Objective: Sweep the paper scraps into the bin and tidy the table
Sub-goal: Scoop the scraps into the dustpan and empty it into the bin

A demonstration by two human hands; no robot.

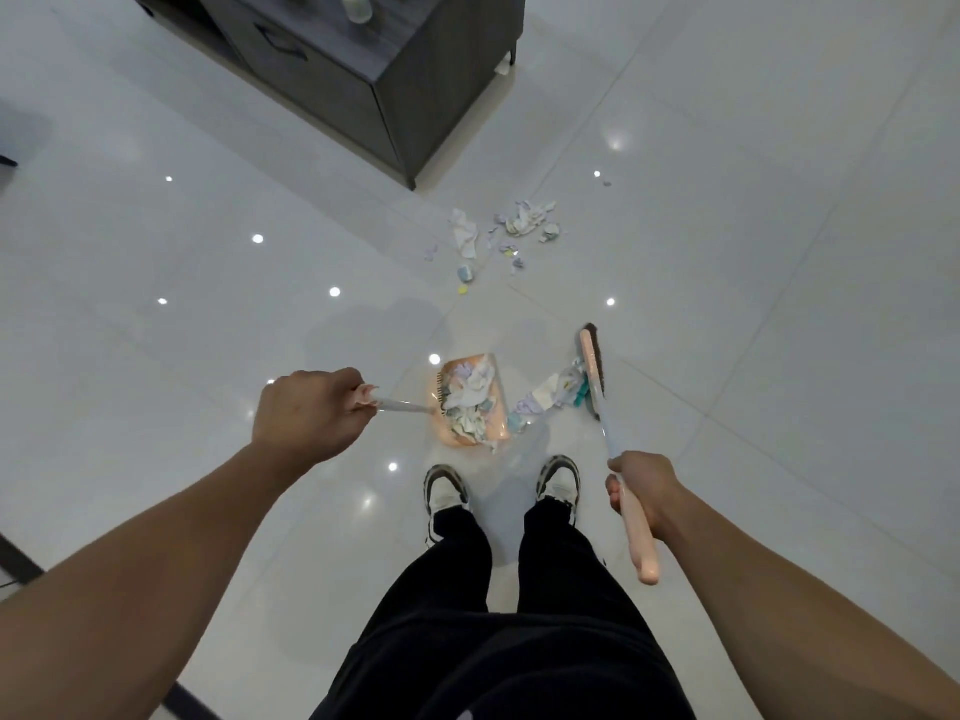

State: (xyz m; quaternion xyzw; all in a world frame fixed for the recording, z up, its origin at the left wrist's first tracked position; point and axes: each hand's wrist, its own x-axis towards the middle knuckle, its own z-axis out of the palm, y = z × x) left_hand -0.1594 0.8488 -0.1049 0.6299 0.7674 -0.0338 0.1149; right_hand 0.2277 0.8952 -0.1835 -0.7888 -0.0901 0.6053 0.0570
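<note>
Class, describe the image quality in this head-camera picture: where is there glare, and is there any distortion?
Head view: small bright ceiling-light reflections dot the glossy floor, one beside the dustpan; wide-angle bending curves the tile lines and stretches both forearms; soft shadow lies beyond the dustpan; the cabinet is slightly soft.

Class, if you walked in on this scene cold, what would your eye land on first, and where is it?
First, the peach dustpan heaped with paper scraps on the pale tiles just ahead of the shoes, its handle held by the left hand. Next, the broom in the right hand, and a loose scatter of scraps farther off near the dark cabinet.
</note>
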